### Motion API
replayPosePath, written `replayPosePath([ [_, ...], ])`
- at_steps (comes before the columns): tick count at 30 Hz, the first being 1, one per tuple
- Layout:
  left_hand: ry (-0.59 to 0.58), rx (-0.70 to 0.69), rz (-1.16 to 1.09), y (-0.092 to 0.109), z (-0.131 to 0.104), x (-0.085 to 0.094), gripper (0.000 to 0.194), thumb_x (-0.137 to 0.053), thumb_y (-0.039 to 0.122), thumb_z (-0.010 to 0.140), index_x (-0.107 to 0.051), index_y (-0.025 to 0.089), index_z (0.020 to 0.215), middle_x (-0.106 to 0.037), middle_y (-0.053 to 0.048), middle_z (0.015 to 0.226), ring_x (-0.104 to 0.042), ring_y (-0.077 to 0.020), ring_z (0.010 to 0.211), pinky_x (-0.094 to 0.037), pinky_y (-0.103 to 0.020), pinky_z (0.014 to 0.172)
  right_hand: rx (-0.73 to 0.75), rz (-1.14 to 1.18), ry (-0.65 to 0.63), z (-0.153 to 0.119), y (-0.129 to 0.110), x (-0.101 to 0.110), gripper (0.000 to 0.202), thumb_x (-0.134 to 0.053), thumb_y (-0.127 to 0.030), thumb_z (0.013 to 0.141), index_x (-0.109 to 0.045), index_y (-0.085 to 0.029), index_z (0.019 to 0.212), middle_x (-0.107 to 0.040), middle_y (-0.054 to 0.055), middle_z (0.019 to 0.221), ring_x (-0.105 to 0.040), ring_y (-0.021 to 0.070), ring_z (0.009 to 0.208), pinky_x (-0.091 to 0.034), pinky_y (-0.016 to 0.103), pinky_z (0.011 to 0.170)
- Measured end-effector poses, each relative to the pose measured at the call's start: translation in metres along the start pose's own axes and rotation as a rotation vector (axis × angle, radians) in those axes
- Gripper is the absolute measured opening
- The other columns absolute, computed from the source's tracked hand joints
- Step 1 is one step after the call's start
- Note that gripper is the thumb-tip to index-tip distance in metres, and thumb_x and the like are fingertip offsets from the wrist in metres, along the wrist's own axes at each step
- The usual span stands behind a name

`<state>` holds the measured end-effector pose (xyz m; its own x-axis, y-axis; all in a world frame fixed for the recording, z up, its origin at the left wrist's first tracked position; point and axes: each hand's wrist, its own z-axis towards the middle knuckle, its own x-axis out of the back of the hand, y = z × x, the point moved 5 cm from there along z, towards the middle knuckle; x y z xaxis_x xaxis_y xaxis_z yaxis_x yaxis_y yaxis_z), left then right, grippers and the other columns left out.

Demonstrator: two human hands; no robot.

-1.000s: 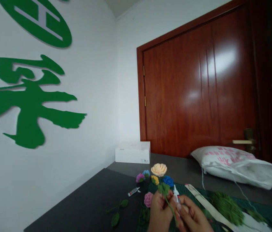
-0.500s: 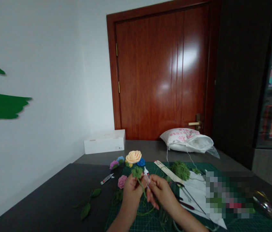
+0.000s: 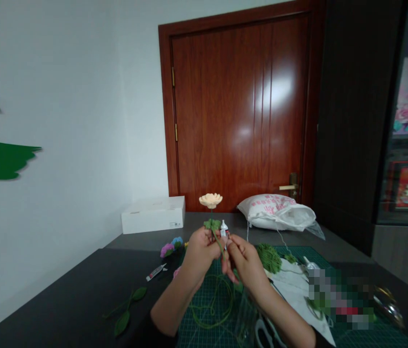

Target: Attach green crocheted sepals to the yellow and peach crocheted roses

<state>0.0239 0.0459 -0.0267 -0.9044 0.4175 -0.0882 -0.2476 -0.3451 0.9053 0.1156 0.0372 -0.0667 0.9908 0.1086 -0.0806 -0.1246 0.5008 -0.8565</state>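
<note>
Below us the green cutting mat (image 3: 204, 336) carries clutter, so anything dropped could land among the tools and tangle. Our 2 hands work close together above it: our left hand (image 3: 200, 247) pinches the flower stem just below its leafy part, and our right hand (image 3: 246, 259) grips the tube, though we cannot tell whether the fingertips touch. Loose loops of yarn (image 3: 232, 304) lie on the mat beneath our wrists; a sleeve or a lifted stem could drag them, perhaps into the scissors (image 3: 262, 333) near our right forearm. The cream flower (image 3: 210, 200) stands upright above our left hand, borne on a thin stem, so a slack pinch might let that head tip or twist. The white tube (image 3: 224, 228) points nozzle-up just beside the stem; if it holds glue, as we suspect, squeezing too hard could smear our fingers. Smallest, the green leafy piece (image 3: 212, 224) sits under the bloom, and a tug on the strand might pull it crooked.
</note>
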Motion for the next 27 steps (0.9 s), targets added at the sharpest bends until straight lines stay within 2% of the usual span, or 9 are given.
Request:
replayPosePath([
  [3,0.065,-0.058,0.012,0.016,0.015,-0.005,0.028,-0.074,0.033,0.074,-0.052,0.016,0.073,-0.051,0.008,0.045,-0.044,-0.0061,0.031,-0.031,-0.016,0.037,0.080,-0.050,0.078,0.014,-0.023,0.001,0.041,-0.046,-0.054,0.092,-0.048,-0.020,0.069,-0.053,-0.006,0.044,-0.038,0.0058,0.028,-0.028,0.016,0.029],
  [7,0.189,-0.148,0.013,0.033,0.025,-0.002,0.029,-0.077,0.032,0.072,-0.053,0.016,0.077,-0.054,0.007,0.051,-0.049,-0.0059,0.038,-0.034,-0.014,0.038,0.165,-0.146,0.172,0.028,-0.041,0.002,0.044,-0.042,-0.051,0.096,-0.047,-0.020,0.065,-0.047,-0.007,0.040,-0.036,0.0049,0.029,-0.029,0.015,0.033],
  [9,0.200,-0.148,0.006,0.037,0.027,0.000,0.030,-0.076,0.034,0.072,-0.053,0.016,0.079,-0.053,0.007,0.050,-0.048,-0.0065,0.036,-0.035,-0.015,0.037,0.167,-0.082,0.121,0.035,-0.043,-0.002,0.044,-0.042,-0.052,0.096,-0.047,-0.020,0.066,-0.046,-0.008,0.039,-0.036,0.0051,0.029,-0.028,0.015,0.032],
  [13,0.116,-0.069,0.001,0.038,0.031,0.003,0.029,-0.072,0.039,0.076,-0.053,0.018,0.083,-0.047,0.010,0.039,-0.044,-0.0093,0.027,-0.036,-0.018,0.032,0.074,0.218,-0.134,0.042,-0.038,-0.015,0.037,-0.055,-0.052,0.090,-0.050,-0.019,0.074,-0.055,-0.006,0.051,-0.043,0.0061,0.034,-0.037,0.016,0.033],
  [15,0.121,-0.070,0.007,0.039,0.034,0.007,0.029,-0.074,0.039,0.075,-0.054,0.018,0.080,-0.048,0.009,0.039,-0.047,-0.0098,0.029,-0.037,-0.018,0.033,0.020,0.303,-0.143,0.043,-0.035,-0.015,0.036,-0.060,-0.049,0.087,-0.053,-0.018,0.072,-0.054,-0.006,0.053,-0.042,0.0050,0.035,-0.036,0.015,0.033],
  [18,0.136,-0.088,0.007,0.037,0.040,0.009,0.029,-0.075,0.038,0.073,-0.056,0.017,0.075,-0.050,0.007,0.041,-0.050,-0.0103,0.033,-0.039,-0.019,0.036,-0.019,0.343,-0.087,0.044,-0.031,-0.013,0.037,-0.060,-0.049,0.086,-0.054,-0.017,0.070,-0.052,-0.006,0.050,-0.036,0.0040,0.032,-0.029,0.015,0.030],
  [21,0.112,-0.084,0.013,0.034,0.041,0.005,0.028,-0.075,0.037,0.074,-0.056,0.017,0.073,-0.051,0.007,0.041,-0.050,-0.0093,0.033,-0.038,-0.019,0.037,0.018,0.267,0.011,0.043,-0.030,-0.008,0.039,-0.056,-0.051,0.089,-0.052,-0.018,0.069,-0.049,-0.008,0.045,-0.031,0.0040,0.031,-0.024,0.016,0.031],
  [24,0.048,-0.067,0.014,0.032,0.036,-0.005,0.027,-0.073,0.037,0.076,-0.056,0.017,0.074,-0.053,0.006,0.041,-0.048,-0.0091,0.032,-0.039,-0.019,0.036,0.097,0.137,0.165,0.040,-0.031,0.000,0.043,-0.052,-0.052,0.092,-0.049,-0.019,0.064,-0.045,-0.008,0.041,-0.032,0.0045,0.032,-0.025,0.017,0.034],
  [27,0.035,-0.048,-0.019,0.032,0.032,-0.012,0.026,-0.072,0.037,0.076,-0.054,0.018,0.074,-0.051,0.007,0.040,-0.046,-0.0089,0.030,-0.038,-0.019,0.035,0.135,0.103,0.226,0.037,-0.031,0.001,0.044,-0.049,-0.053,0.094,-0.049,-0.020,0.066,-0.045,-0.008,0.042,-0.034,0.0053,0.032,-0.026,0.018,0.034],
])
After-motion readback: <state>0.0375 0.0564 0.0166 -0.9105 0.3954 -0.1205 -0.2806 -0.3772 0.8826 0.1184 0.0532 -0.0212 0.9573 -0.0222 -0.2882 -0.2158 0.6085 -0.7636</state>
